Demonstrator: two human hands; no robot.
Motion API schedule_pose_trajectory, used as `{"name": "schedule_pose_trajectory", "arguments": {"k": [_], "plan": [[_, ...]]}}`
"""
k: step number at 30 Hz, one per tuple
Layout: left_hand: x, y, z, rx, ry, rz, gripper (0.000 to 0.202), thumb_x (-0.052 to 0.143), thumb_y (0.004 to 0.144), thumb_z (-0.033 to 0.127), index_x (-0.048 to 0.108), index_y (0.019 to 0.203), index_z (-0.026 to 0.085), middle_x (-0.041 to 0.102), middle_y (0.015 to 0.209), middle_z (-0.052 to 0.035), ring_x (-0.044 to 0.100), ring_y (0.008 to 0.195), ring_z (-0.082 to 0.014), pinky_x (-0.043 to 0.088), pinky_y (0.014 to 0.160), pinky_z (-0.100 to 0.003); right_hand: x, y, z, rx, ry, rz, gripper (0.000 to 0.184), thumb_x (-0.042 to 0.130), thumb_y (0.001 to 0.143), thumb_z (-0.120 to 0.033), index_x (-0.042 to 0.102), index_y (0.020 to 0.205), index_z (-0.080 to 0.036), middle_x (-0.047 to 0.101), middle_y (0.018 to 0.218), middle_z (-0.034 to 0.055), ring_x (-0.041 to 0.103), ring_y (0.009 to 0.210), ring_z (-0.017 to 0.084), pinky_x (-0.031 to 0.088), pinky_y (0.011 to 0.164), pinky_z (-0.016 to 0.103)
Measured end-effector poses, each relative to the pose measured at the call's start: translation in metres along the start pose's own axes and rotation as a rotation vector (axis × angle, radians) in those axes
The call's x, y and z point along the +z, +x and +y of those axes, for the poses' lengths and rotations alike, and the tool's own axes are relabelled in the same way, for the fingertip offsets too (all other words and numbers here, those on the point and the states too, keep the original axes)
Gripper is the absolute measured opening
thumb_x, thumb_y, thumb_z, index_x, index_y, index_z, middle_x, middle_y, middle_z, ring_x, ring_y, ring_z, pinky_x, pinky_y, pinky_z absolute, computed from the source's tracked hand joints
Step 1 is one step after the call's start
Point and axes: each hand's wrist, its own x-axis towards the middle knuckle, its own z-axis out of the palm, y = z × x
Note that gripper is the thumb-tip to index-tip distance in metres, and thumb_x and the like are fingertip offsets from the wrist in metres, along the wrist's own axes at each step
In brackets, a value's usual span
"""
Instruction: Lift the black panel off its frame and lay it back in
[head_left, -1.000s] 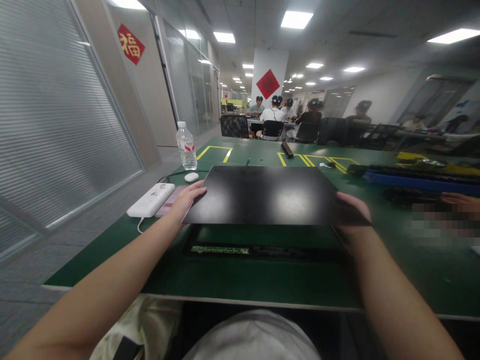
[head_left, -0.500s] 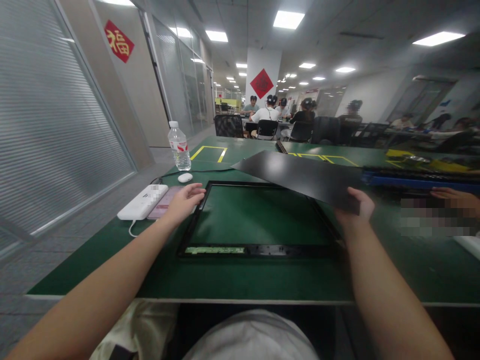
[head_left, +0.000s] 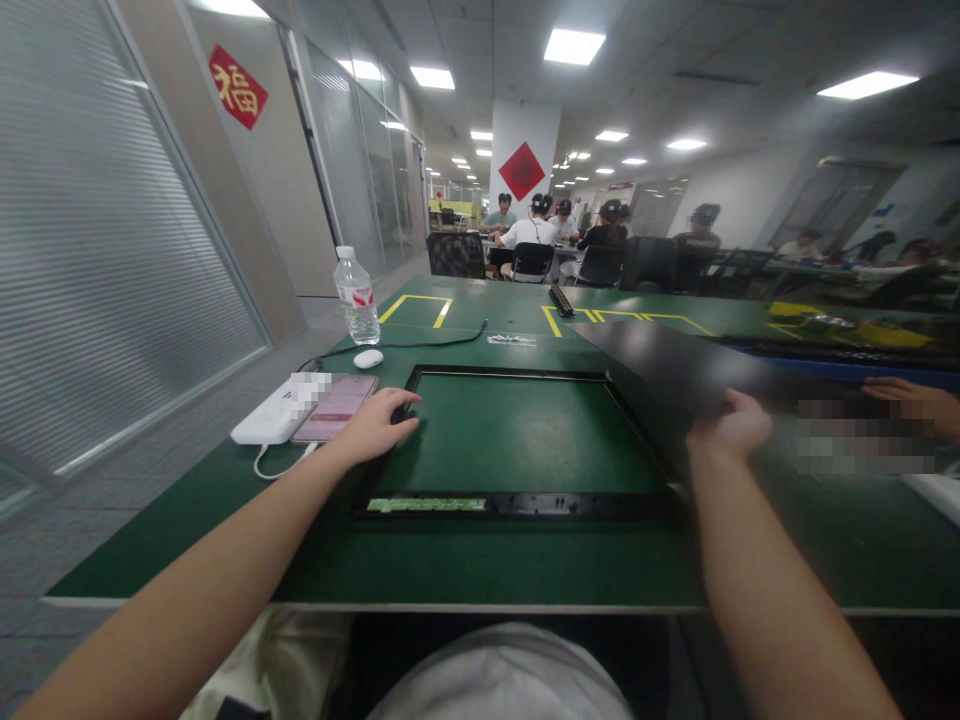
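A black rectangular frame (head_left: 577, 504) lies flat on the green table, with a light green strip on its near bar. My left hand (head_left: 379, 425) is at the frame's left bar, thumb and fingers apart and reaching just over its inner edge. In my right hand (head_left: 733, 428) is a thin black panel (head_left: 660, 365), gripped by its near edge. The panel is tilted above the frame's right side and hides part of it. Motion blurs the panel's right end.
Left of the frame are a phone (head_left: 336, 408), a white power bank (head_left: 271, 412), a white earbud case (head_left: 368, 359) and a water bottle (head_left: 357, 298). A black cable (head_left: 442, 344) runs behind. At right, another person's hand (head_left: 911, 398) is near a blue-edged item.
My right hand has carried the panel to the right, uncovering the frame's far right corner and small pale strips behind it. My left hand has shifted slightly toward me along the frame's left bar.
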Motion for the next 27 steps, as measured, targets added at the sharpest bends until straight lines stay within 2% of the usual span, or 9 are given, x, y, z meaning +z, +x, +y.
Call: {"name": "schedule_pose_trajectory", "arguments": {"k": [2, 6, 12, 18, 24, 27], "plan": [[0.000, 0.000, -0.001, 0.015, 0.013, -0.010, 0.043, 0.064, 0.077, 0.044, 0.073, 0.112, 0.021, 0.069, 0.122, -0.0137, 0.061, 0.120, -0.0365, 0.043, 0.109, -0.053, 0.000, -0.003, -0.001, -0.033, -0.010, 0.040, 0.022, 0.054, 0.061, -0.004, 0.045, 0.070, -0.022, 0.053, 0.072, -0.0021, 0.060, 0.073, 0.015, 0.055, 0.065, 0.027], [0.001, 0.001, -0.002, 0.033, 0.021, -0.026, 0.043, 0.062, 0.074, 0.037, 0.073, 0.113, 0.020, 0.068, 0.124, -0.0150, 0.061, 0.120, -0.0376, 0.043, 0.109, -0.054, -0.001, -0.001, -0.001, 0.021, -0.057, 0.106, 0.019, 0.055, 0.062, -0.005, 0.050, 0.071, -0.021, 0.055, 0.072, -0.0015, 0.061, 0.071, 0.016, 0.053, 0.058, 0.026], [0.002, 0.003, -0.006, 0.049, 0.026, -0.041, 0.048, 0.057, 0.068, 0.024, 0.074, 0.113, 0.020, 0.066, 0.128, -0.0142, 0.058, 0.125, -0.0374, 0.042, 0.112, -0.054, -0.007, 0.010, 0.007, 0.087, -0.139, 0.151, 0.022, 0.055, 0.063, -0.006, 0.047, 0.075, -0.023, 0.058, 0.077, -0.0020, 0.062, 0.070, 0.014, 0.054, 0.056, 0.024], [0.005, 0.003, -0.008, 0.046, 0.009, -0.063, 0.050, 0.055, 0.065, 0.021, 0.075, 0.111, 0.020, 0.064, 0.133, -0.0138, 0.058, 0.128, -0.0373, 0.039, 0.116, -0.053, -0.021, 0.030, 0.026, 0.096, -0.249, 0.044, 0.024, 0.059, 0.065, -0.015, 0.041, 0.077, -0.025, 0.057, 0.081, -0.0041, 0.062, 0.069, 0.015, 0.060, 0.064, 0.033], [0.006, 0.002, -0.009, 0.049, 0.017, -0.077, 0.050, 0.055, 0.066, 0.021, 0.075, 0.111, 0.021, 0.063, 0.135, -0.0126, 0.058, 0.128, -0.0371, 0.039, 0.116, -0.054, -0.029, 0.040, 0.036, 0.208, -0.258, 0.157, 0.023, 0.054, 0.065, -0.011, 0.045, 0.082, -0.024, 0.058, 0.082, -0.0039, 0.062, 0.068, 0.013, 0.059, 0.062, 0.031], [0.006, 0.002, -0.009, 0.048, 0.030, -0.086, 0.051, 0.055, 0.066, 0.021, 0.075, 0.113, 0.021, 0.062, 0.137, -0.0121, 0.057, 0.130, -0.0369, 0.038, 0.117, -0.054, -0.031, 0.041, 0.038, 0.239, -0.283, 0.161, 0.021, 0.053, 0.065, -0.011, 0.045, 0.081, -0.024, 0.057, 0.079, -0.0041, 0.062, 0.067, 0.013, 0.060, 0.063, 0.031]]}}
